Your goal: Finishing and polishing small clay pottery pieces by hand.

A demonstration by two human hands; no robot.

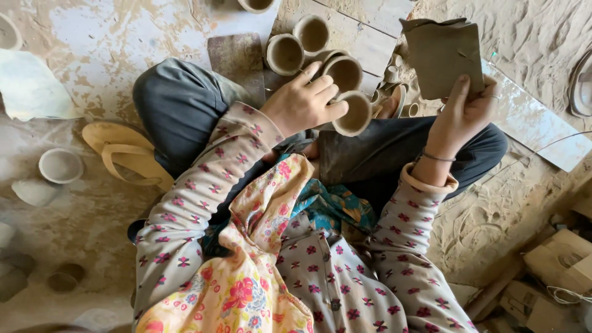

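The left hand (302, 102) grips a small unfired clay cup (356, 114) by its rim, thumb outside, just right of the knee. The right hand (464, 111) pinches a folded brown rag (443, 55) held up at the far right. A tight squeeze could dent the soft rim; a swing could knock the clay cups (311, 44) clustered just beyond on the board (364, 37). The fingertips inside the cup are hidden, and the sandal (126, 154) and bowl (60, 165) at left look blurred.

Grey-brown clay cup (354, 114), floral-print sleeve (185, 216)
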